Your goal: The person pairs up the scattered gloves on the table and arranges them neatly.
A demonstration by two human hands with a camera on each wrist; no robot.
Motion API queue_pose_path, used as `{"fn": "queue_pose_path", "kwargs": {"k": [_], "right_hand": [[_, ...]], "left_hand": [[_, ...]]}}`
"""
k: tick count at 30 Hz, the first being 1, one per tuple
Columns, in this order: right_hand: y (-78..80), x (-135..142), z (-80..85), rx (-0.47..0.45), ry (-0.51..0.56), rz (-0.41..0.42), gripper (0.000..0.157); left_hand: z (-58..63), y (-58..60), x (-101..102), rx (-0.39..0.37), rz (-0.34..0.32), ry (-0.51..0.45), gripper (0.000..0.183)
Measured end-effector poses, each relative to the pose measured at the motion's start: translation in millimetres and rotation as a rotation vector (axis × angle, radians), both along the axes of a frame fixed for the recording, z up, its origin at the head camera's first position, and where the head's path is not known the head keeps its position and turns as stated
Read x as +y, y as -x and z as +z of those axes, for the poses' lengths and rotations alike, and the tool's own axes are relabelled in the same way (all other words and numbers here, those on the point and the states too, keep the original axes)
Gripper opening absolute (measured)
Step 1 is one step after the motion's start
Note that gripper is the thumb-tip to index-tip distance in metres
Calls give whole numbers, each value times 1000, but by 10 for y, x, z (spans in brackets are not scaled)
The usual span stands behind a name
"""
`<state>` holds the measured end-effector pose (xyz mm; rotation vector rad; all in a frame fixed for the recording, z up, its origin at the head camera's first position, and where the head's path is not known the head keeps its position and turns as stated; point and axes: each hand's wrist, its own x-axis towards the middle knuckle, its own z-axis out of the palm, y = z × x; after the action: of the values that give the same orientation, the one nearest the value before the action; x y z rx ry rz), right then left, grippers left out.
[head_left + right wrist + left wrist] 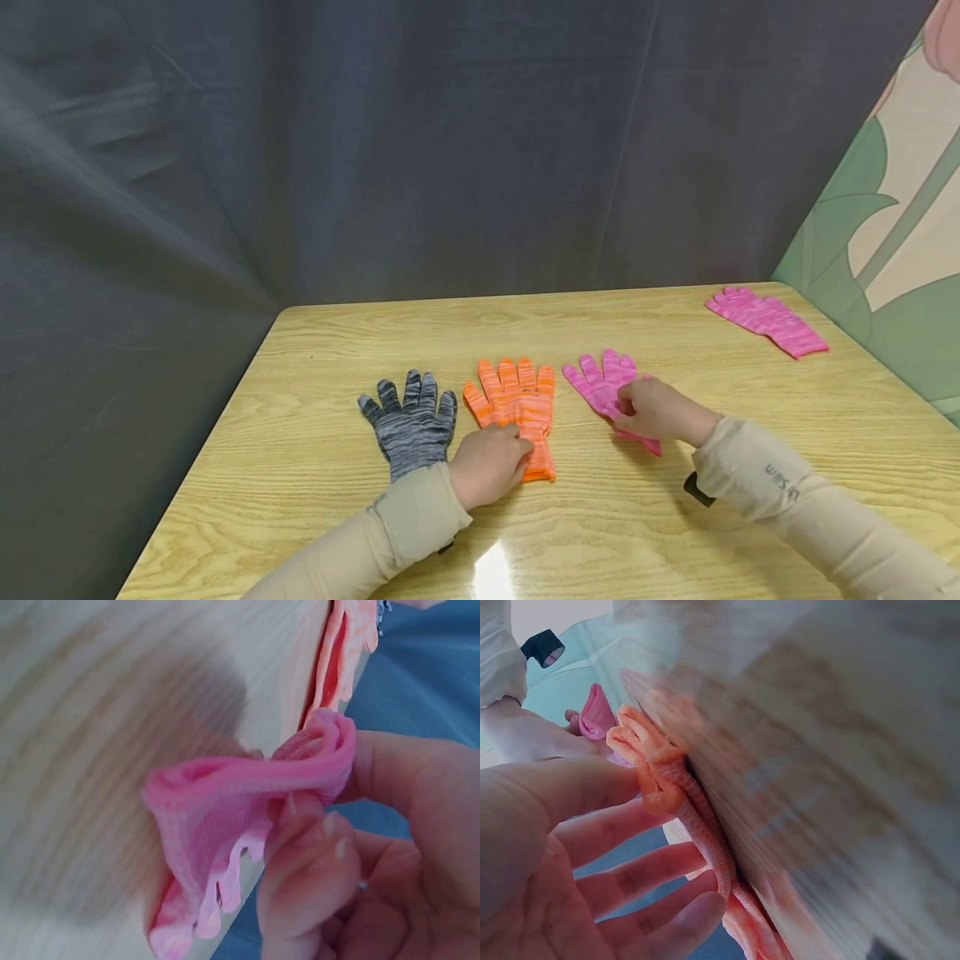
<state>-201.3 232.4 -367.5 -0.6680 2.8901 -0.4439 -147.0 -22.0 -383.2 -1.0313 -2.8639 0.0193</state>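
A knitted orange glove point(534, 408) lies on the table, fingers pointing away. My left hand point(489, 463) pinches its cuff point(662, 769) between thumb and index finger, the other fingers spread alongside the glove. To the right lies a pink glove point(600, 383), also fingers away. My right hand point(666, 410) pinches its cuff point(247, 776) with thumb and fingertips, and the cuff edge is lifted off the table. Left of the orange glove is a dark grey striped glove point(412, 429), its cuff partly hidden behind my left forearm.
A second pink glove point(768, 319) lies at the table's far right corner. Dark cloth point(465, 150) hangs behind and to the left of the wooden table point(300, 367). A wall with a leaf pattern point(892, 217) stands on the right.
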Motion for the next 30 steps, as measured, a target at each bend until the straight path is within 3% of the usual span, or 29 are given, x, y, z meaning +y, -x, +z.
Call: {"fn": "queue_pose_path", "kwargs": {"k": [7, 30], "right_hand": [[-45, -47, -54, -3, 33, 50, 35], [-110, -82, -110, -16, 28, 101, 36]], "left_hand": [[9, 3, 3, -4, 7, 13, 13], [12, -1, 7, -32, 13, 11, 14]]}}
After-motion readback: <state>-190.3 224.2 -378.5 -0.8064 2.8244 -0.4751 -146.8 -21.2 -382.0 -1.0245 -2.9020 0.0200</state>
